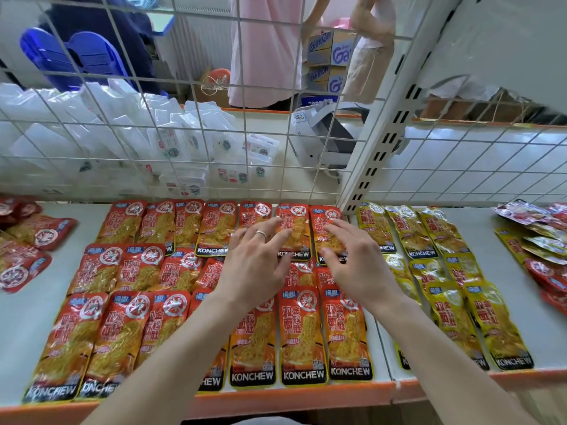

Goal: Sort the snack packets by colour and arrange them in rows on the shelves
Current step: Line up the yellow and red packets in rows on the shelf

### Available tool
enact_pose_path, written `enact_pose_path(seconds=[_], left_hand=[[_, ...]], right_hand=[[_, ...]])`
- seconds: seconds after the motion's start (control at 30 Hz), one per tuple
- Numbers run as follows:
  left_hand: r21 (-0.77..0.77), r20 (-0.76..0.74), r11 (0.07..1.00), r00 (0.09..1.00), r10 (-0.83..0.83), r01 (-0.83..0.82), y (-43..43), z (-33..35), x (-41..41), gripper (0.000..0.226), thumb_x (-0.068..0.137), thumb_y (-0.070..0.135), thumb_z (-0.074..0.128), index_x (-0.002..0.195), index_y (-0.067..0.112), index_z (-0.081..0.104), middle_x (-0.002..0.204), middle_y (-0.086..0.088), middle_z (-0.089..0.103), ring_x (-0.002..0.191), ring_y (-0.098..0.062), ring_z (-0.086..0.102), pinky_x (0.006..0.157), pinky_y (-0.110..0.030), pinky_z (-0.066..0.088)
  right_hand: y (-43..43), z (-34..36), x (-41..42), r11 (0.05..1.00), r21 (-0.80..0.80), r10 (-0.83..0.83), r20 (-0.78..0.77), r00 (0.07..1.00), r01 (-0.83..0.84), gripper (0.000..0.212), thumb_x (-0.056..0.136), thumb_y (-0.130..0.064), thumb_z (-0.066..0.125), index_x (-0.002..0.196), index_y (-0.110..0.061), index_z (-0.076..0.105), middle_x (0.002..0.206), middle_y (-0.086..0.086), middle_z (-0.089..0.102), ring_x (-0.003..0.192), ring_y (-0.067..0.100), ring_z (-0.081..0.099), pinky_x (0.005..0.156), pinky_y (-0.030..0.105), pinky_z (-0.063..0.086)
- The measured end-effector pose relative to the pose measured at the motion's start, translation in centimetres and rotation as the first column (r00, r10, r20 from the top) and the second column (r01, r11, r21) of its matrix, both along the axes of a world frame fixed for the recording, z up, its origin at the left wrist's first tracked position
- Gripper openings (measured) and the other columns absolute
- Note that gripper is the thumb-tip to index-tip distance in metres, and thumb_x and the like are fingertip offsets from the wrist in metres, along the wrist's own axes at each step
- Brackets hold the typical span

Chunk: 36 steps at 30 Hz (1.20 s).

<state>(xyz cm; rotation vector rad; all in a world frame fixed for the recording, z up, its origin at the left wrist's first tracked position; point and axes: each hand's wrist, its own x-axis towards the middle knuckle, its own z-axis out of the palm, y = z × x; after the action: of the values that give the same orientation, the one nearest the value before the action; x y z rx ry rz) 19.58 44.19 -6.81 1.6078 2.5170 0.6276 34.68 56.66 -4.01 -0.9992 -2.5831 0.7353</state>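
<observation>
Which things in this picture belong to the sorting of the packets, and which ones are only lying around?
Part of the job:
red packets in rows
yellow packets beside them
mixed pile at far right
loose red packets at left
left hand
right hand

Just lying about:
white packets
white headset
cardboard boxes
blue chairs

Bright, even light; wide-angle bending at edges.
</observation>
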Motion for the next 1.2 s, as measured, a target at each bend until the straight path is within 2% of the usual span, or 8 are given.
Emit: enact_pose_path(seconds=[0.23, 0.5, 0.57, 0.63, 0.7, 0.93, 1.03, 1.2], left_hand=[[0.026, -0.041, 0.985, 0.984, 0.172, -0.171, -4.5, 1.3, -0.3, 0.049, 0.090, 0.042, 0.049, 0.136, 0.025, 0.059, 0.150, 0.000, 0.050, 0.137, -0.021, 0.045, 0.112, -0.043, 0.028], [0.047, -0.053, 0.914, 0.912, 0.406, -0.404, -13.2, 2.2, -1.7, 0.049, 0.090, 0.040, 0.051, 0.135, 0.024, 0.059, 0.148, 0.001, 0.051, 0.135, -0.023, 0.048, 0.112, -0.045, 0.031], [0.079, -0.054, 0.895, 0.894, 0.444, -0.439, -14.9, 2.4, -2.4, 0.047, 0.089, 0.039, 0.052, 0.133, 0.024, 0.061, 0.145, 0.002, 0.054, 0.133, -0.023, 0.049, 0.111, -0.042, 0.030], [0.085, -0.062, 0.886, 0.885, 0.461, -0.456, -16.6, 2.6, -3.3, 0.048, 0.090, 0.041, 0.050, 0.134, 0.025, 0.060, 0.146, 0.002, 0.053, 0.134, -0.022, 0.048, 0.110, -0.040, 0.029], [0.082, -0.061, 0.883, 0.882, 0.468, -0.463, -18.3, 2.7, -4.3, 0.050, 0.091, 0.044, 0.044, 0.136, 0.026, 0.058, 0.148, 0.004, 0.051, 0.135, -0.022, 0.047, 0.109, -0.040, 0.030], [0.140, -0.085, 0.881, 0.881, 0.466, -0.452, -26.4, 3.0, -9.4, 0.048, 0.093, 0.044, 0.042, 0.134, 0.024, 0.058, 0.146, 0.002, 0.052, 0.130, -0.023, 0.050, 0.105, -0.042, 0.033], [0.167, -0.078, 0.873, 0.876, 0.476, -0.459, -30.2, 3.1, -11.7, 0.048, 0.094, 0.044, 0.042, 0.134, 0.023, 0.058, 0.146, 0.002, 0.052, 0.132, -0.022, 0.048, 0.108, -0.042, 0.031], [0.224, -0.069, 0.859, 0.871, 0.486, -0.461, -36.1, 3.3, -15.1, 0.049, 0.092, 0.042, 0.043, 0.131, 0.020, 0.062, 0.144, -0.002, 0.055, 0.131, -0.024, 0.049, 0.109, -0.042, 0.030]], right_hand=[[-2.2, 0.4, -1.8, 0.993, 0.029, 0.112, -0.049, 0.992, -0.111, 0.047, 0.094, -0.024, 0.065, 0.139, -0.014, 0.055, 0.148, 0.002, 0.049, 0.140, 0.016, 0.038, 0.113, 0.024, 0.024], [-7.8, 1.4, -6.3, 0.943, -0.004, 0.332, -0.073, 0.940, -0.333, 0.048, 0.094, -0.021, 0.064, 0.139, -0.012, 0.054, 0.148, 0.004, 0.049, 0.140, 0.016, 0.038, 0.112, 0.018, 0.017], [-9.3, 1.9, -7.3, 0.932, 0.000, 0.360, -0.078, 0.930, -0.361, 0.048, 0.094, -0.021, 0.063, 0.141, -0.012, 0.052, 0.149, 0.003, 0.047, 0.141, 0.016, 0.036, 0.117, 0.023, 0.019], [-10.9, 2.3, -8.3, 0.927, 0.011, 0.375, -0.084, 0.923, -0.375, 0.048, 0.095, -0.022, 0.063, 0.141, -0.013, 0.052, 0.149, 0.001, 0.047, 0.141, 0.015, 0.036, 0.119, 0.032, 0.025], [-12.5, 2.6, -9.4, 0.923, 0.034, 0.384, -0.095, 0.919, -0.382, 0.047, 0.094, -0.022, 0.064, 0.139, -0.014, 0.055, 0.147, 0.000, 0.049, 0.139, 0.015, 0.037, 0.118, 0.034, 0.027], [-20.7, 3.2, -14.2, 0.919, 0.040, 0.393, -0.097, 0.914, -0.391, 0.045, 0.093, -0.020, 0.065, 0.137, -0.013, 0.057, 0.144, 0.002, 0.052, 0.137, 0.015, 0.041, 0.111, 0.018, 0.021], [-24.5, 3.3, -16.4, 0.914, 0.030, 0.406, -0.095, 0.909, -0.405, 0.047, 0.093, -0.021, 0.066, 0.138, -0.014, 0.056, 0.144, 0.000, 0.052, 0.136, 0.013, 0.041, 0.112, 0.018, 0.022], [-30.1, 3.3, -20.3, 0.910, 0.047, 0.415, -0.096, 0.905, -0.412, 0.043, 0.089, -0.022, 0.067, 0.131, -0.013, 0.062, 0.138, 0.004, 0.058, 0.132, 0.019, 0.048, 0.112, 0.026, 0.030]])
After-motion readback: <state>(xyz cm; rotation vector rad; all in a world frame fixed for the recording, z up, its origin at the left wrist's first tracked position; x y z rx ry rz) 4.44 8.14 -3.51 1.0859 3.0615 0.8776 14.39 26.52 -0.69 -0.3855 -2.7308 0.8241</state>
